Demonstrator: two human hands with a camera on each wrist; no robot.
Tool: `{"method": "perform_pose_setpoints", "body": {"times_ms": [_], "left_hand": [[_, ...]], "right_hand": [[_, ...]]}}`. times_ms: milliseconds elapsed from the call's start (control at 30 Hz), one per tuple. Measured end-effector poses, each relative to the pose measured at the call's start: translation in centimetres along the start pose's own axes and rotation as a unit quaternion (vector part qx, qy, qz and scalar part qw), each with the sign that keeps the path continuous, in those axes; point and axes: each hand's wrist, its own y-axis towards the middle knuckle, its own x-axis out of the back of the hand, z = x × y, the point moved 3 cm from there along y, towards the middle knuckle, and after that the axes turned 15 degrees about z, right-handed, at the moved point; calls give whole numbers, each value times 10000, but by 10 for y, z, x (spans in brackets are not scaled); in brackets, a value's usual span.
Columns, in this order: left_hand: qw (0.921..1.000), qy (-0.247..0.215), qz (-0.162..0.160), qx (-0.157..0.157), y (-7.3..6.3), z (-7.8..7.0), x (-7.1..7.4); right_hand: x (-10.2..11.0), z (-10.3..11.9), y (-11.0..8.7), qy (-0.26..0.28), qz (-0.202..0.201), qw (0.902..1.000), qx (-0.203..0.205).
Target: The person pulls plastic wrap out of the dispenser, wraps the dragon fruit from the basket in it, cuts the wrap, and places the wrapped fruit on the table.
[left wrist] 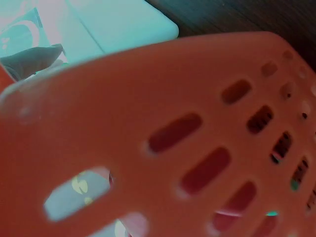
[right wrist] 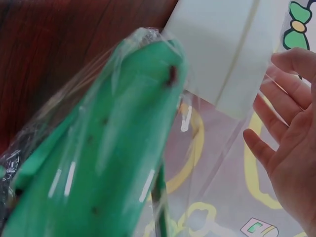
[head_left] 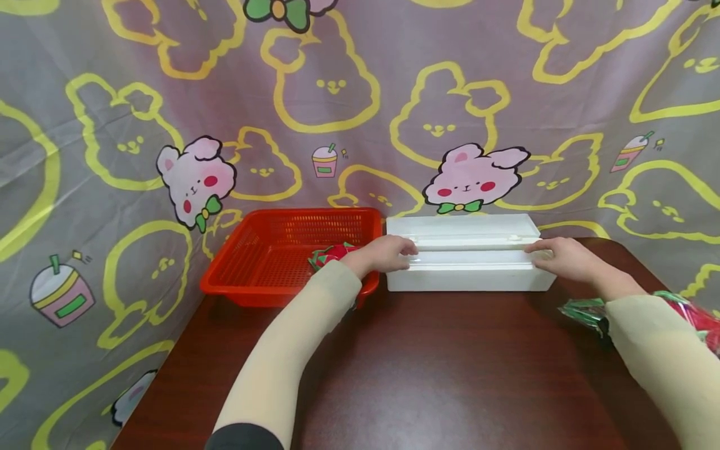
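Observation:
A long white box point(head_left: 472, 279) stands at the back of the brown table, a lengthwise gap showing between its front and rear parts. My left hand point(head_left: 387, 252) is at its left end, fingers and thumb spread over the edge. At the opposite end is my right hand point(head_left: 567, 259); the right wrist view shows its fingers apart and loosely extended beside the white box point(right wrist: 217, 54). Whether either hand presses on the box is unclear. In the left wrist view, the basket's wall point(left wrist: 123, 94) hides most of the left hand, leaving a finger point(left wrist: 37, 59) visible.
Left of the box sits a red perforated plastic basket point(head_left: 242, 289) holding a red and green bundle point(head_left: 336, 251). A red and green bundle in clear plastic point(head_left: 694, 315) lies by my right forearm; its green part point(right wrist: 108, 128) fills much of the right wrist view. A patterned curtain point(head_left: 360, 150) hangs behind.

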Motion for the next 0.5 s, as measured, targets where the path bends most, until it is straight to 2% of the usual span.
{"method": "perform_pose_setpoints", "body": {"times_ms": [233,500], "left_hand": [[9994,329,-27,76,8,1,1],[9983,472,-329,133,11,2,3]], "right_hand": [[-2,3,4,-82,-131,9999,40],[-1,4,8,-127,-534,9985,-6]]}}
